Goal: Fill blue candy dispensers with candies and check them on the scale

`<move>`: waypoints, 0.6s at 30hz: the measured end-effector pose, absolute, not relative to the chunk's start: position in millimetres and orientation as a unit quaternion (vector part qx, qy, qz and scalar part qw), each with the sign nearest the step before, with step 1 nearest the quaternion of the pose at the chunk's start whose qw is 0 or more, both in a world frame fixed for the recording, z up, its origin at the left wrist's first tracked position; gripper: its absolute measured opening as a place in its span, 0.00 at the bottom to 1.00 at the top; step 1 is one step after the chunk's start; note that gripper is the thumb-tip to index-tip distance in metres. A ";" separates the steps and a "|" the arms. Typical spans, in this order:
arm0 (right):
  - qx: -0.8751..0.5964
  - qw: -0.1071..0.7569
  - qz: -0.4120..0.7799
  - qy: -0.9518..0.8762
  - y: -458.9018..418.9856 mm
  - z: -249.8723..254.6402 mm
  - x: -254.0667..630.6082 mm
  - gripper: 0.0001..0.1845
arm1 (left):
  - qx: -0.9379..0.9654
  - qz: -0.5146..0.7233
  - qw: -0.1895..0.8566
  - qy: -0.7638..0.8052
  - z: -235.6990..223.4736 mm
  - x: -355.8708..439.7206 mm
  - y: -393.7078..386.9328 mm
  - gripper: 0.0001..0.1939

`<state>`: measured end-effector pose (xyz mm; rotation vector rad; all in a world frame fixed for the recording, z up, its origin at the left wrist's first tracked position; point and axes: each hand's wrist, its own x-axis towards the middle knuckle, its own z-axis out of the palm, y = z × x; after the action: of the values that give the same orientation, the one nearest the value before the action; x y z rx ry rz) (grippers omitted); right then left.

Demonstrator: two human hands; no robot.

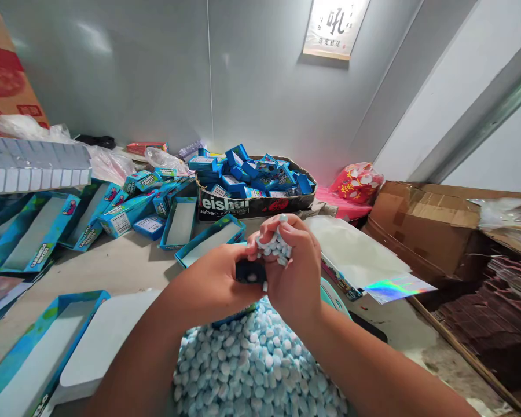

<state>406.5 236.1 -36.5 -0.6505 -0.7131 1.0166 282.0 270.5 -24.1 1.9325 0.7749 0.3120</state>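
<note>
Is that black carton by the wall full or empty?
Full: the black carton has blue boxes heaped above its rim.

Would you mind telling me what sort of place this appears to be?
It is probably a candy-packing workshop, judging by the loose heap of pale blue and white tablet candies, the black carton piled with small blue packages, and the open blue trays marked CARAMELO.
</note>
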 end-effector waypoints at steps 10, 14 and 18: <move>-0.276 0.702 0.521 -0.399 236.9 -40.7 411.5 0.08 | 0.804 0.110 0.477 0.339 -24.3 279.2 271.2 0.04; -0.287 0.690 0.532 -0.399 238.8 -42.5 414.1 0.08 | 0.813 0.100 0.460 0.342 -26.1 276.9 272.9 0.07; -0.290 0.688 0.525 -0.409 239.9 -44.1 412.9 0.06 | 0.827 0.107 0.446 0.326 -25.1 276.1 274.2 0.08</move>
<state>412.9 239.9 -44.1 -0.6483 -0.9149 1.1747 276.1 274.2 -25.1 2.0477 0.8086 0.2663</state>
